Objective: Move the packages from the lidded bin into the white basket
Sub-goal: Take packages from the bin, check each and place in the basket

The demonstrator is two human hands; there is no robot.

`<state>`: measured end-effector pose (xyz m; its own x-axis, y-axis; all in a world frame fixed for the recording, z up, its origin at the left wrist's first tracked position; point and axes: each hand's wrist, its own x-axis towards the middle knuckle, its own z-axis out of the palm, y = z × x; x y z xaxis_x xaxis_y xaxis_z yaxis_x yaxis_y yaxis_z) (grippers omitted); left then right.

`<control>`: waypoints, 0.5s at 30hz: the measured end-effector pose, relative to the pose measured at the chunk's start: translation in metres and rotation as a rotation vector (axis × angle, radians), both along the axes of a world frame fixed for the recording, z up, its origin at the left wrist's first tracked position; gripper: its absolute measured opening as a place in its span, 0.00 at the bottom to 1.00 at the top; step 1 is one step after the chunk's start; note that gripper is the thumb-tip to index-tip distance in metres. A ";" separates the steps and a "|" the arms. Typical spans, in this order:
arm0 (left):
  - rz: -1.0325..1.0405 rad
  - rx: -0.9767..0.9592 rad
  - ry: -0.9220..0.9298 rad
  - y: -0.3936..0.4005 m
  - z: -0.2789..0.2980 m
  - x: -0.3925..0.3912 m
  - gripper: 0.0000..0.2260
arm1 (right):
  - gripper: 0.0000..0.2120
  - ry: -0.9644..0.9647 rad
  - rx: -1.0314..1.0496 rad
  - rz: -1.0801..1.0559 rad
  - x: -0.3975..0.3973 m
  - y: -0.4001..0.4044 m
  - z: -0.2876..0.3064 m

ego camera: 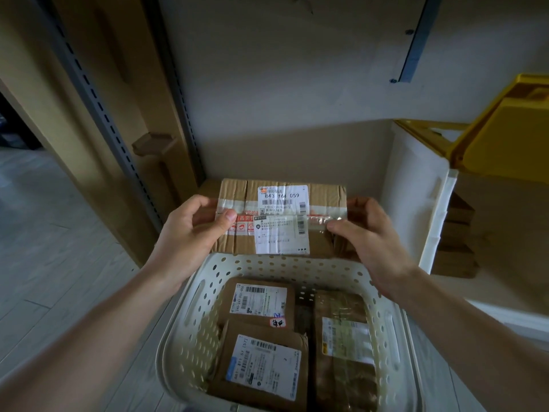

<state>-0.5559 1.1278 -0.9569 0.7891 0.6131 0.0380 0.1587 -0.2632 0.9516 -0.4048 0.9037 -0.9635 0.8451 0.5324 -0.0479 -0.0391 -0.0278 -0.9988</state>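
I hold a brown cardboard package [237, 197] with white shipping labels and clear tape, just beyond the far rim of the white basket. My left hand [190, 233] grips its left end, thumb on top. My right hand [368, 236] grips its right end the same way. The white perforated basket [190, 328] sits below, holding three labelled brown packages [261, 361]. At the right stands the white bin [416, 185] with its yellow lid [505, 135] raised; more brown packages [457, 233] are stacked in it.
A grey slotted shelf upright [101, 114] and cardboard panels stand at the left. A pale wall lies behind. Light wood floor [50, 248] spreads at the left of the basket.
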 end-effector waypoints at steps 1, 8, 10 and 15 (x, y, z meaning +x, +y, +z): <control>-0.006 0.015 0.041 0.002 -0.003 -0.001 0.10 | 0.16 0.009 -0.042 0.006 -0.002 0.000 -0.005; -0.042 0.122 0.312 0.018 -0.023 -0.003 0.09 | 0.15 0.059 -0.195 0.052 -0.013 0.006 -0.027; -0.082 0.176 0.387 0.023 -0.032 -0.003 0.10 | 0.16 0.090 -0.264 0.074 -0.014 0.007 -0.034; -0.148 0.285 0.565 0.028 -0.055 0.004 0.12 | 0.17 0.226 -0.418 0.113 -0.013 0.012 -0.060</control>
